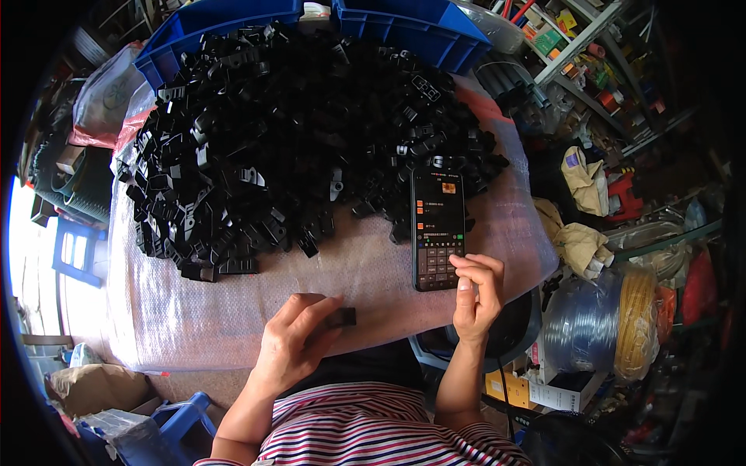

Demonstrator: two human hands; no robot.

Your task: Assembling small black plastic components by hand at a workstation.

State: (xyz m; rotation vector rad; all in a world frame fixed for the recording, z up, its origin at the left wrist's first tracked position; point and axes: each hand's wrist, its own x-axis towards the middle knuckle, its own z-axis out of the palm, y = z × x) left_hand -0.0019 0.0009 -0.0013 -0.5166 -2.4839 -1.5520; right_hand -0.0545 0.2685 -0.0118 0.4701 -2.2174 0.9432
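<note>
My left hand [294, 334] is closed near the table's front edge, its fingers bent around a small black plastic part [342, 317] that pokes out on the right side. Most of that part's shape is hidden by the fingers. A phone [438, 233] with a lit screen lies at the right front of the heap, showing a chat and an on-screen keypad. My right hand [478, 291] holds nothing; its bent fingertips are at the keypad's lower right corner, and the thumb sits below them. Beyond both hands spreads a large heap of black plastic parts [295, 140].
The table [194, 326] is covered with bubble-wrap-like sheeting. Two blue bins [412, 31] stand behind the heap. At right are a shelf rack [579, 46] and wrapped coils of tubing [579, 318]. A blue stool [186, 415] stands at lower left.
</note>
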